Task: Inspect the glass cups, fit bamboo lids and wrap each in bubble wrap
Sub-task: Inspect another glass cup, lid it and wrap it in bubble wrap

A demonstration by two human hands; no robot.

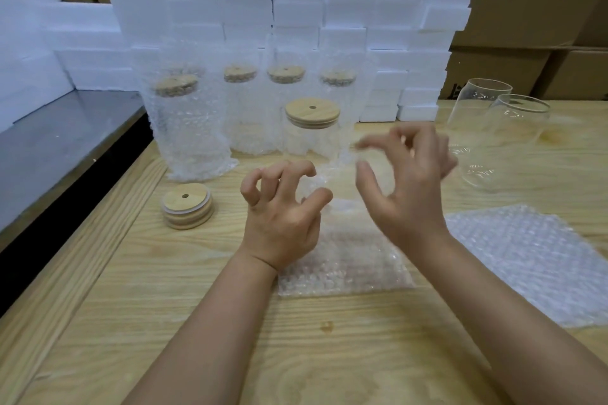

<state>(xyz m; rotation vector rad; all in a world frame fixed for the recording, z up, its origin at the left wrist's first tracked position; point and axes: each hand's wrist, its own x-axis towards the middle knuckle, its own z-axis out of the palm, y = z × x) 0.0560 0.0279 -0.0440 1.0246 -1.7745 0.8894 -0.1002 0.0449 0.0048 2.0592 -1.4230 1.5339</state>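
Note:
A glass cup with a bamboo lid (312,112) stands unwrapped at the far end of a bubble wrap sheet (345,260) on the wooden table (164,289). My left hand (283,223) hovers over the sheet just in front of the cup, fingers curved and spread, holding nothing. My right hand (408,181) is raised to the right of the cup, blurred, thumb and fingers apart, nothing in it. Two bare glass cups (513,141) stand at the right. A stack of bamboo lids (186,205) lies at the left.
Several wrapped, lidded cups (190,131) stand in a row behind. More bubble wrap sheets (533,260) lie at the right. White foam blocks (296,10) are stacked along the back, cardboard boxes (543,3) behind them. A grey metal surface (65,135) adjoins on the left.

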